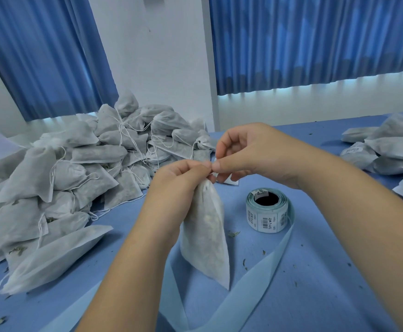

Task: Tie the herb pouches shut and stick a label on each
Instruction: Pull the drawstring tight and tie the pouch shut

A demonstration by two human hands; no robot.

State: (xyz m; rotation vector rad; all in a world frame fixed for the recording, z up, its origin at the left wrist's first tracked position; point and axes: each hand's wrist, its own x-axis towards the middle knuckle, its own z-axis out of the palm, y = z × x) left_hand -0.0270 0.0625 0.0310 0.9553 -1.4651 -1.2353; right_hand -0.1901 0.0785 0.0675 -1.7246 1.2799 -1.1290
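The left grip [179, 180] is clenched around the neck of a white pouch [205, 231], which hangs over the middle of the tabletop [320, 271]. The right grip [250, 152] pinches the pouch's very top between thumb and forefinger. Just right of the pouch a label roll [267, 212] stands on end, its pale backing strip [255, 283] trailing toward the near edge. A big pile of pouches [76, 164] fills the left side, and a smaller heap [387, 149] lies at the right edge.
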